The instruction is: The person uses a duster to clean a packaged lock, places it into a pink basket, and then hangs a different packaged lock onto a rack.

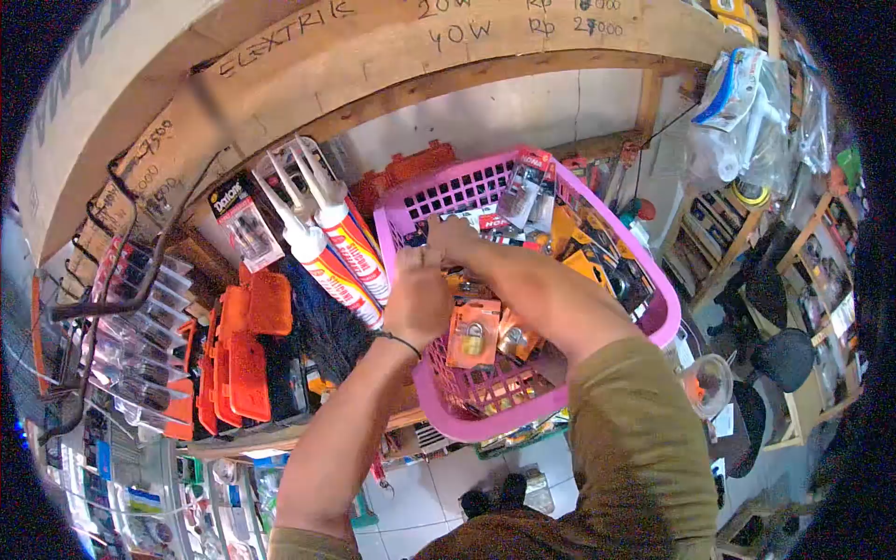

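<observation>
A pink plastic basket stands in front of me, filled with packaged goods. Over its left rim, my left hand has its fingers curled, and what they hold, if anything, is hidden. My right hand reaches inside, close beside the left one, with its fingers bent down among the packs; its grip cannot be made out. Below the hands lies an orange pack with a brass padlock. Behind them is a red, white and black pack. More orange packs fill the right part.
Silicone tubes with white nozzles stand left of the basket, beside a carded pack. Orange plastic cases and metal hooks are further left. Bagged goods hang at the upper right. A wooden beam crosses above.
</observation>
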Demonstrator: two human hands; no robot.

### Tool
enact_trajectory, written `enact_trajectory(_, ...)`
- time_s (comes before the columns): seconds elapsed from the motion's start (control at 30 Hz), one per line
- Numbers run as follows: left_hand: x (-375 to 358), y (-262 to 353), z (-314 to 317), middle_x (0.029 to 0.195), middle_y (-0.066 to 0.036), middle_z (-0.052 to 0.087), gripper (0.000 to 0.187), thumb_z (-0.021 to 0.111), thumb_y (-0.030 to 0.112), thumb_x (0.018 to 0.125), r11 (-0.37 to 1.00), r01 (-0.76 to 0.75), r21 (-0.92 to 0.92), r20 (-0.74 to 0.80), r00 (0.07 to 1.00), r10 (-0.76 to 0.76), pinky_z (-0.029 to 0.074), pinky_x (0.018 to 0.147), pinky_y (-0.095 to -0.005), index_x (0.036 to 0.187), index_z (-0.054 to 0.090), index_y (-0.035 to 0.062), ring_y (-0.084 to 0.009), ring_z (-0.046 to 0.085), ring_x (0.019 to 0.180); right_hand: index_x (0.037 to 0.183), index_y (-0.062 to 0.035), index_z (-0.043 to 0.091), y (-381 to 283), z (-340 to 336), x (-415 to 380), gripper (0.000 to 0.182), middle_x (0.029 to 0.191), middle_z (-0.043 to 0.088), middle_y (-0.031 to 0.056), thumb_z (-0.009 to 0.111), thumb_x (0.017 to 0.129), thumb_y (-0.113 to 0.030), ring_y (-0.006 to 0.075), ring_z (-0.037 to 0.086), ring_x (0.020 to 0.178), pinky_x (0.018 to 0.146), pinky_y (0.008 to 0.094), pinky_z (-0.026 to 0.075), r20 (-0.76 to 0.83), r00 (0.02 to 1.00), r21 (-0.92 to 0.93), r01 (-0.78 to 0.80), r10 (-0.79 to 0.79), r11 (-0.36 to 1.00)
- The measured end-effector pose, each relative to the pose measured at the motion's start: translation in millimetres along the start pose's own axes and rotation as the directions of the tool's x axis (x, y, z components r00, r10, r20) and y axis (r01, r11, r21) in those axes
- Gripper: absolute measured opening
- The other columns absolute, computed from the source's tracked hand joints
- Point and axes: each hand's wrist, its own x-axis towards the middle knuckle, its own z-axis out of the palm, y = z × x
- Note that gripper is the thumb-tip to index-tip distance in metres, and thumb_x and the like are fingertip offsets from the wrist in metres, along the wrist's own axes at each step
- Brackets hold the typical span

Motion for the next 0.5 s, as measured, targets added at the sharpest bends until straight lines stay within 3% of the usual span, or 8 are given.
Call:
enact_trajectory(0.03, 4, 5, -2, 0.084, -0.013, 0.049, 0.027, 0.052, 0.009, 0.06, 0.996, 0.071, 0.055, 0.184, 0.98, -0.08, 0.032, 0.082, -0.036, 0.086, 0.051, -0.0016, -0.0284, 0.042, 0.086, 0.112, 0.0041, 0.038, 1, 8, 4, 0.063, 0.096, 0.056, 0.0273, 0.061, 0.066, -0.032, 0.0391, 0.056, 0.088, 0.078, 0.041, 0.046, -0.06, 0.997, -0.011, -0.039, 0.039, 0.999)
enact_trajectory(0.1, 7, 6, 3, 0.088, -0.013, 0.047, 0.026, 0.052, 0.008, 0.062, 0.994, 0.111, 0.008, 0.132, 0.985, -0.111, 0.033, 0.082, -0.036, 0.086, 0.051, -0.0024, -0.0282, 0.042, 0.087, 0.114, 0.0058, 0.033, 5, 11, 2, 0.068, 0.095, 0.055, 0.0285, 0.062, 0.065, -0.032, 0.0406, 0.056, 0.089, 0.079, 0.0416, 0.045, -0.117, 0.99, -0.023, -0.087, 0.084, 0.996)
enact_trajectory(0.23, 6, 3, 1, 0.09, -0.016, 0.047, 0.024, 0.051, 0.007, 0.063, 0.987, 0.064, -0.15, 0.073, 0.996, -0.054, 0.034, 0.081, -0.0363, 0.085, 0.051, -0.0049, -0.0298, 0.043, 0.088, 0.11, 0.0011, 0.03, 4, -8, -6, 0.067, 0.096, 0.053, 0.0296, 0.066, 0.063, -0.03, 0.0423, 0.053, 0.091, 0.077, 0.0435, 0.045, -0.024, 0.987, 0.144, -0.151, 0.156, 0.978)
enact_trajectory(0.3, 9, 6, -5, 0.095, -0.018, 0.047, 0.022, 0.051, 0.005, 0.064, 0.964, 0.196, -0.177, -0.007, 0.98, -0.2, 0.034, 0.082, -0.0383, 0.083, 0.051, -0.0062, -0.032, 0.044, 0.091, 0.107, -0.0004, 0.032, -1, -24, -12, 0.067, 0.097, 0.052, 0.0302, 0.07, 0.06, -0.03, 0.043, 0.052, 0.091, 0.076, 0.0441, 0.045, -0.077, 0.995, 0.196, -0.053, 0.069, 0.979)
enact_trajectory(0.37, 7, 4, 1, 0.095, -0.02, 0.049, 0.02, 0.051, 0.005, 0.068, 0.971, 0.173, -0.166, -0.136, 0.971, -0.197, 0.035, 0.081, -0.0408, 0.084, 0.05, -0.0064, -0.0344, 0.045, 0.091, 0.106, -0.0012, 0.033, -10, -43, -32, 0.067, 0.095, 0.051, 0.0297, 0.072, 0.059, -0.029, 0.0423, 0.053, 0.089, 0.075, 0.0444, 0.045, -0.168, 0.985, 0.113, -0.023, 0.042, 0.993)
enact_trajectory(0.43, 10, 9, -3, 0.093, -0.021, 0.051, 0.02, 0.049, 0.007, 0.075, 0.79, 0.465, -0.4, -0.143, 0.819, -0.555, 0.036, 0.081, -0.0422, 0.091, 0.049, -0.0049, -0.0362, 0.047, 0.09, 0.109, -0.0025, 0.034, -24, -72, -62, 0.071, 0.094, 0.052, 0.0266, 0.073, 0.055, -0.027, 0.0414, 0.053, 0.089, 0.073, 0.0458, 0.046, -0.306, 0.947, -0.044, 0.091, -0.1, 0.995)
enact_trajectory(0.47, 11, 8, -7, 0.087, -0.018, 0.052, 0.024, 0.049, 0.017, 0.082, 0.717, 0.541, -0.439, -0.106, 0.761, -0.64, 0.039, 0.079, -0.0399, 0.097, 0.047, -0.0021, -0.0317, 0.049, 0.087, 0.105, -0.0008, 0.038, -33, -81, -81, 0.065, 0.094, 0.051, 0.0247, 0.072, 0.056, -0.024, 0.0405, 0.053, 0.084, 0.072, 0.046, 0.045, -0.406, 0.905, -0.07, 0.105, -0.125, 0.992)
enact_trajectory(0.5, 8, 7, -12, 0.087, -0.018, 0.052, 0.024, 0.049, 0.017, 0.082, 0.712, 0.536, -0.454, -0.123, 0.754, -0.645, 0.039, 0.079, -0.0399, 0.097, 0.047, -0.0021, -0.0317, 0.049, 0.087, 0.105, -0.0008, 0.038, -41, -88, -98, 0.065, 0.094, 0.051, 0.0247, 0.072, 0.056, -0.024, 0.0405, 0.053, 0.084, 0.072, 0.046, 0.045, -0.408, 0.902, -0.095, 0.109, -0.139, 0.989)
